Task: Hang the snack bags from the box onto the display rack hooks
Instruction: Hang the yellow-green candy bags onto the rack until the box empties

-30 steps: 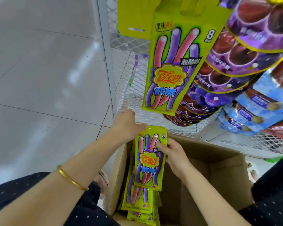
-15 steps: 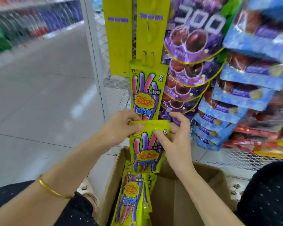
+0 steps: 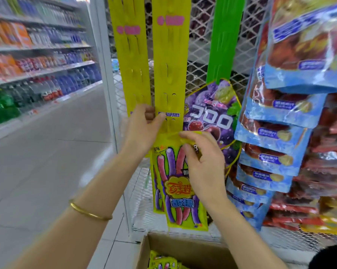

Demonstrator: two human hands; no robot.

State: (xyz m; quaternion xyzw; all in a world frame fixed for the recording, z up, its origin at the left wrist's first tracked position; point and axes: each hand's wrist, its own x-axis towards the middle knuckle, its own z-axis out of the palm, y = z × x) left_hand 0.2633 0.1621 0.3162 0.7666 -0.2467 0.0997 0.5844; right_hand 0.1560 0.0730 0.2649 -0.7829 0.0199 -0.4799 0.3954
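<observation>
While hands (image 3: 142, 131) (image 3: 204, 164) pinch strip (image 3: 169, 74), bag (image 3: 180, 193) edge, aisle (image 3: 47, 156) open.

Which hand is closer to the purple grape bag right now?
Right. The right hand pinches the snack bag by its top, just below-left of the purple grape bag. The left hand grips the yellow strip farther left.

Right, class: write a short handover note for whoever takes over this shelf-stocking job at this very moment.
Left grip: holds the yellow hanging strip by its edge, thumb on the front.
Right grip: pinches the top of a snack bag, at the strip's lower end.
Done: one matching bag seems to hang just behind it.
Left: hook the held bag, then hang the spare bags lying in the box.
</observation>
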